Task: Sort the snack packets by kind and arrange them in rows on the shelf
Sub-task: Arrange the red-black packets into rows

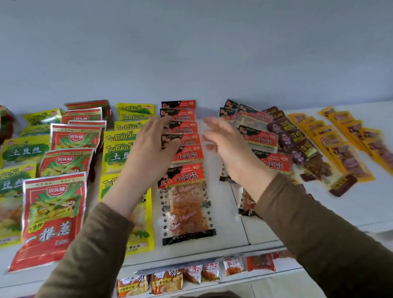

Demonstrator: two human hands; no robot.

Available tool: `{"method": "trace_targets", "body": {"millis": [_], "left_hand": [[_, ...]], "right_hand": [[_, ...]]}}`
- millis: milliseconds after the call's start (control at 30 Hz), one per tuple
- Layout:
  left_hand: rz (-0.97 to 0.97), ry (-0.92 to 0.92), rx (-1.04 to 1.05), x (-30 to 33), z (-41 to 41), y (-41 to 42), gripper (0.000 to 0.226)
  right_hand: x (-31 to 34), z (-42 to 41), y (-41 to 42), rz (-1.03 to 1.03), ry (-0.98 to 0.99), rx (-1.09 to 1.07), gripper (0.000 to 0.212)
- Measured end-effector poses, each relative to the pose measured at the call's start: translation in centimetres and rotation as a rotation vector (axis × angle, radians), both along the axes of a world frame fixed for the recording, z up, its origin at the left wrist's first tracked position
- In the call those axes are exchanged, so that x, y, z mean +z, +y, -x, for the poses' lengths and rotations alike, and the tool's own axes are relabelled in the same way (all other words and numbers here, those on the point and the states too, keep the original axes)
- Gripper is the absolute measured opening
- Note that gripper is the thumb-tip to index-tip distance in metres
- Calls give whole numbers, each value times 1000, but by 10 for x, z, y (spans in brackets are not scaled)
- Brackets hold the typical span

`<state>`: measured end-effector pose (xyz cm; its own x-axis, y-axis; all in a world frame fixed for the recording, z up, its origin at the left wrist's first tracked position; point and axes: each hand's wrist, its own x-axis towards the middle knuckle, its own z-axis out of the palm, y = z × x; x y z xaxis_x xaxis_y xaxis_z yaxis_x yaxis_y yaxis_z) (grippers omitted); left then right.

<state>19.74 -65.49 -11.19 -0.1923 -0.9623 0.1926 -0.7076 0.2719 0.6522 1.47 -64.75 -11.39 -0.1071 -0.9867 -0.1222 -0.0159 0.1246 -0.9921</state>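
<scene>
Left hand (152, 150): open, fingers spread, blurred, covering part of the red-black packet row (182, 135).
Right hand (230, 146): open, motion-smeared, empty.
Second red-black row (260, 139): lower packets hidden behind that wrist.

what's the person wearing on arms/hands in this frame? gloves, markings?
Both arms are in long olive-brown knit sleeves that end in snug cuffs at the wrists. The left hand and right hand are bare: no gloves, rings, watch or bands visible. No logos or markings show on the sleeves. The fingertips are motion-blurred.
</scene>
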Motion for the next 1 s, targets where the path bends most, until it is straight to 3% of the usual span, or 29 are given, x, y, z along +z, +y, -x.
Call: {"method": "trace_targets", "body": {"millis": [100, 333, 400, 500, 600, 800, 1000], "left_hand": [[2, -37, -52, 0, 26, -4, 54], [9, -98, -153, -4, 118, -1, 48], [33, -130, -218, -7, 153, 3, 50], [90, -370, -284, -26, 201, 8, 55], [-69, -580, -227, -52, 225, 8, 67], [-107, -616, -38, -75, 217, 5, 70], [-142, -617, -50, -73, 212, 3, 70]], "right_hand": [[4, 49, -3, 41, 74, -127, 30], [-7, 148, -11, 11, 36, -308, 38], [-14, 170, -12, -15, 20, -297, 39], [-29, 191, -19, -25, -13, -239, 39], [-45, 195, -26, -53, -22, -122, 42], [-55, 201, -32, -47, 85, 66, 48], [-55, 221, -48, -11, 149, -3, 46]]}}
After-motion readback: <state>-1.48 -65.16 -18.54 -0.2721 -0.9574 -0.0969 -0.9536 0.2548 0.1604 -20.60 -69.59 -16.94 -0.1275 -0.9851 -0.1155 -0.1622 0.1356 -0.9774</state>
